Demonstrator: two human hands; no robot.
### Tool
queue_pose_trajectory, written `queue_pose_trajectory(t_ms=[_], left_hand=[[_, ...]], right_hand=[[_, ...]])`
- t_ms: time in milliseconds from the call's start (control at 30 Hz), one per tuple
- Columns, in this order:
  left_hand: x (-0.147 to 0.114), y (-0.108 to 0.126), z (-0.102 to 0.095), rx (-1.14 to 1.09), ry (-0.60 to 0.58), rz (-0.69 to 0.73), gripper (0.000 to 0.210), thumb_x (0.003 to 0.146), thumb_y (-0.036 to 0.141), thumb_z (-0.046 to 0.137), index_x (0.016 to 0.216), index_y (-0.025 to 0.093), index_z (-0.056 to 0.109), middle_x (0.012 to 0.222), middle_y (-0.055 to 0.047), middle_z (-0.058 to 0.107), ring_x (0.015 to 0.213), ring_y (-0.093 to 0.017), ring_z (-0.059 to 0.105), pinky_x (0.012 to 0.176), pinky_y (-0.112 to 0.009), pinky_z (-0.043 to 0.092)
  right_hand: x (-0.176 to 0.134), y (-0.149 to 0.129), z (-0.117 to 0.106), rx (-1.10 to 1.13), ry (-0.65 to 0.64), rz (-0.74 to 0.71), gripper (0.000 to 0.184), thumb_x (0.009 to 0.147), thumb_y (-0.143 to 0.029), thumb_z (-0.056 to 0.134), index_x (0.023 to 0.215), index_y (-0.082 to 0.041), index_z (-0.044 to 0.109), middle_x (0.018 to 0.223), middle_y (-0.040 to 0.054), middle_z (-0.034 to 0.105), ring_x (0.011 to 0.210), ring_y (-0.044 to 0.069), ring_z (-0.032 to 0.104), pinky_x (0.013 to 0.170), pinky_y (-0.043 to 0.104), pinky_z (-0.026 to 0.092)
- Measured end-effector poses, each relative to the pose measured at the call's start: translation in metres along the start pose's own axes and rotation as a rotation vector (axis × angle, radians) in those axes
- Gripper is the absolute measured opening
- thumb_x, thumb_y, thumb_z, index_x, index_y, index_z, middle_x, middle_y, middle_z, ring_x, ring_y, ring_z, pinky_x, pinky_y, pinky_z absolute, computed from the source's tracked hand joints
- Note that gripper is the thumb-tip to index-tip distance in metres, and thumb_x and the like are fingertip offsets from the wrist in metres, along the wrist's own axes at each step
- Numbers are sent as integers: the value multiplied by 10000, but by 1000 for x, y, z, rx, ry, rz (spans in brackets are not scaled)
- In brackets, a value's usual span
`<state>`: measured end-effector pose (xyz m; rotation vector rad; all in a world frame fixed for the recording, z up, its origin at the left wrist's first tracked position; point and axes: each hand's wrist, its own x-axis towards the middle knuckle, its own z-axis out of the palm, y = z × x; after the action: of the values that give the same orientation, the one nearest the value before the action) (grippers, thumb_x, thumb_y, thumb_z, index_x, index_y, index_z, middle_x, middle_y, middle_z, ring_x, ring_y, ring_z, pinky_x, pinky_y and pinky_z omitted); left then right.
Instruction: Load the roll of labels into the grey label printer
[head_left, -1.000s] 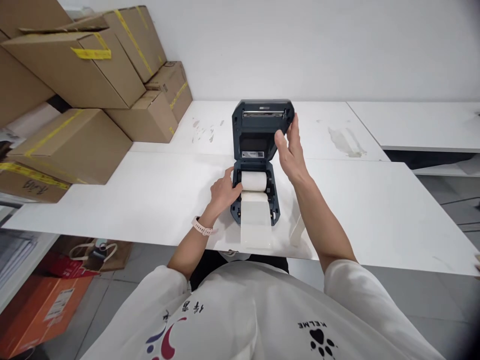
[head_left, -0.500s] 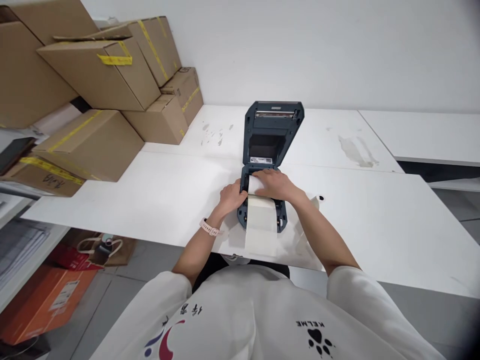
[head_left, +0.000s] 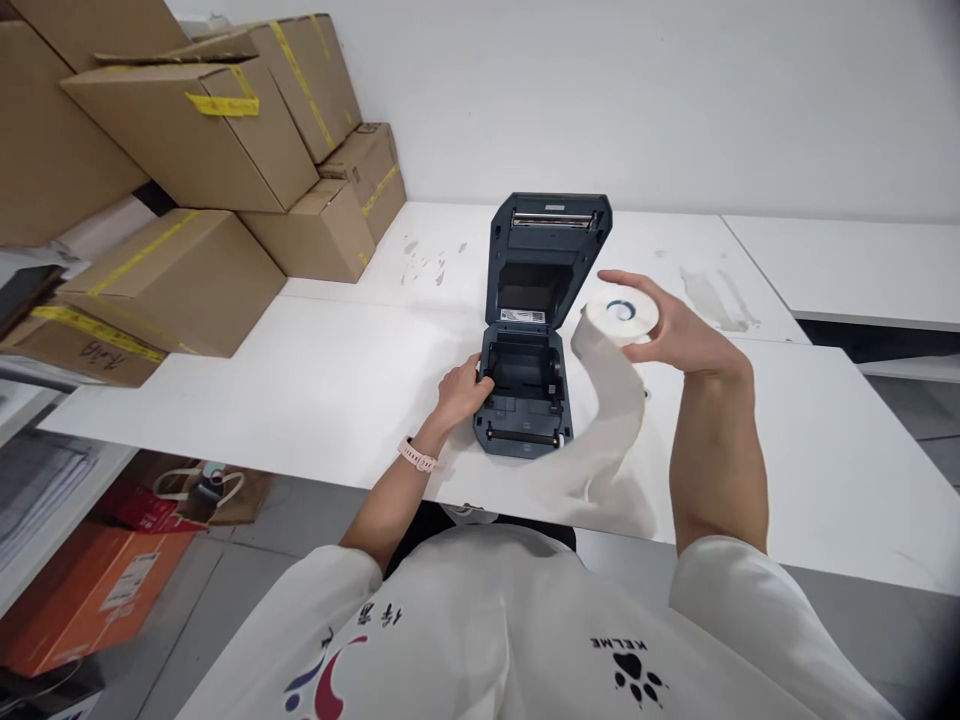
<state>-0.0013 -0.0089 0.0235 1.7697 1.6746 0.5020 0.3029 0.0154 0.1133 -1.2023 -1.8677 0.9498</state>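
In the head view, the two hands are well apart. The left hand (head_left: 463,392) is clamped on the left edge of a dark label printer (head_left: 523,335), its thumb over the inner rim. The printer sits on a white table (head_left: 352,390) with its lid (head_left: 547,245) raised and its roll bay (head_left: 521,370) bare. The right hand (head_left: 682,330) grips a roll of label paper (head_left: 598,308) in the air, just right of the printer, with the roll's round end and hollow core facing up. A loose paper strip (head_left: 611,415) hangs from the roll and sags to the table near the printer's front right corner. A pale pink wristband (head_left: 418,455) circles the left wrist. Cardboard boxes (head_left: 187,145) with yellow tape are stacked at the picture's left, well apart from the printer.
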Motion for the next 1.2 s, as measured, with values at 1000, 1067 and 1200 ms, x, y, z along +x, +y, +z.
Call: queue_pose_trajectory(t_ms=[1000,1067,1200], left_hand=[[1,-5,5,-94,4,-17,615,808,257,468,1413,184,548,792,-39,665,780,-231,616,719,-333,448],[1,-7,6,-90,15,-5,607,806,261,472,1402,186,558,781,-35,653,765,-226,605,698,-326,432],[3,-11,10,-119,31,3,589,796,258,483,1375,209,583,722,-13,604,694,-204,552,638,-312,379]], right_hand=[[-71,11,42,-38,-266,-54,413,916,-484,636,1281,-292,617,1180,68,714,1083,270,667,957,419,515],[-45,-13,60,-294,-240,-132,456,956,-421,573,1386,-268,552,1304,93,675,1176,299,638,992,447,490],[9,-21,110,-861,-276,-109,432,963,-220,474,1374,-134,574,1273,174,679,1199,362,620,1030,515,427]])
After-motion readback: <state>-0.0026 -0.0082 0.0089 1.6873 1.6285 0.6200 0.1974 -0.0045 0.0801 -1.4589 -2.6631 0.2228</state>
